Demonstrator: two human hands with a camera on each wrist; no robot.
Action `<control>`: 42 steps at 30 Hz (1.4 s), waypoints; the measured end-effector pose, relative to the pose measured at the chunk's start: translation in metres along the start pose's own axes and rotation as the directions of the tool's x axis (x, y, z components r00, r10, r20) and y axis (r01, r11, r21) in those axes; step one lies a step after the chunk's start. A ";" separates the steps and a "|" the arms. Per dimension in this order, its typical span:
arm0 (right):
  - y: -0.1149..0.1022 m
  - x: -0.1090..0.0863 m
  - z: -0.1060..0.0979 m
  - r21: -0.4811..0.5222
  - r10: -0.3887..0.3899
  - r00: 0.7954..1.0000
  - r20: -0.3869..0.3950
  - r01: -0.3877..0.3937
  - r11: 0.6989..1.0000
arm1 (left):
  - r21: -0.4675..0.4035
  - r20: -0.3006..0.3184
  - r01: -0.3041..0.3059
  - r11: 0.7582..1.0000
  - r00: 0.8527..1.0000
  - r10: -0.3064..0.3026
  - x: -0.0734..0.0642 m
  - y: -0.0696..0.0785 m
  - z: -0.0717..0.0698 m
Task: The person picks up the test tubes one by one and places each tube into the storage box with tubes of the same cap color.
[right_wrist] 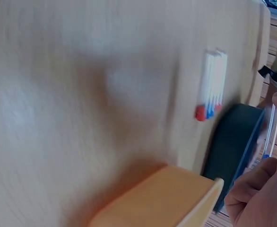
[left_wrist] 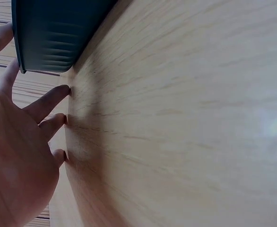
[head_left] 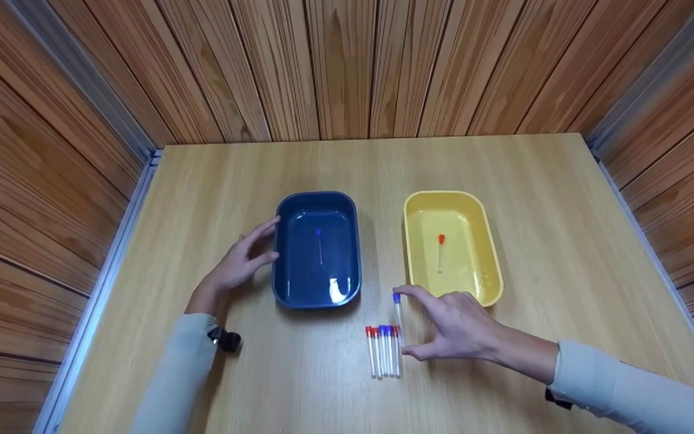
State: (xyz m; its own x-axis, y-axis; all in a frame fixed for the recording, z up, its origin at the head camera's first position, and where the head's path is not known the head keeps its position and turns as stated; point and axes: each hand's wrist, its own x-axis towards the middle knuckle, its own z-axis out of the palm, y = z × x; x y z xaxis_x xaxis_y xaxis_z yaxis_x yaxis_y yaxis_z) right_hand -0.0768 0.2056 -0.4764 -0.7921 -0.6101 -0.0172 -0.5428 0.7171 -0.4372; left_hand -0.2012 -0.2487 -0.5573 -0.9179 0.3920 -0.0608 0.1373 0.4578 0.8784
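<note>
My right hand point(head_left: 464, 325) pinches a clear tube with a blue cap point(head_left: 397, 306) lengthwise between thumb and index finger, above the table. In the right wrist view this blue-capped tube point(right_wrist: 272, 127) spans from thumb to fingers. Just left of that hand, a row of several tubes with red and blue caps point(head_left: 383, 352) lies side by side. My left hand point(head_left: 240, 259) is spread at the left side of the blue tray point(head_left: 276, 283), with fingertips touching its rim. In the left wrist view, the other fingers point(left_wrist: 48, 101) of that hand extend below the tray.
One blue-capped tube point(head_left: 320, 247) lies in the blue tray. The yellow tray point(head_left: 493, 265) stands to its right, partly behind the right hand, holding one red-capped tube point(head_left: 441, 253). Wood-panelled walls point(head_left: 347, 72) border the wooden table point(head_left: 232, 169) at the back and sides.
</note>
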 end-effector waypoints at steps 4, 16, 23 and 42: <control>-0.002 0.005 -0.008 0.014 0.010 1.000 -0.010 -0.010 1.000 | 0.001 -0.001 -0.011 1.000 1.000 0.011 0.001 0.000 0.001; -0.001 0.028 -0.018 0.152 0.037 0.999 -0.024 -0.033 0.988 | 0.022 -0.004 -0.014 1.000 1.000 0.014 0.001 0.002 0.001; 0.001 0.043 -0.020 0.196 0.033 0.999 0.009 -0.034 0.980 | 0.024 -0.008 -0.005 1.000 1.000 0.005 0.002 0.000 0.000; 0.010 0.084 -0.016 0.303 0.059 0.997 0.048 -0.070 0.950 | 0.005 -0.009 0.002 1.000 1.000 -0.002 0.000 -0.002 0.000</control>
State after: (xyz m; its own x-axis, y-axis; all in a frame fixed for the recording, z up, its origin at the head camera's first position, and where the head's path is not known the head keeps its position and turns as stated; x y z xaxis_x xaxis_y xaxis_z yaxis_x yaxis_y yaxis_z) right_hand -0.1531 0.1666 -0.4678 -0.8082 -0.5826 -0.0862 -0.3755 0.6224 -0.6868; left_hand -0.2010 -0.2496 -0.5590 -0.9215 0.3839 -0.0584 0.1372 0.4628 0.8758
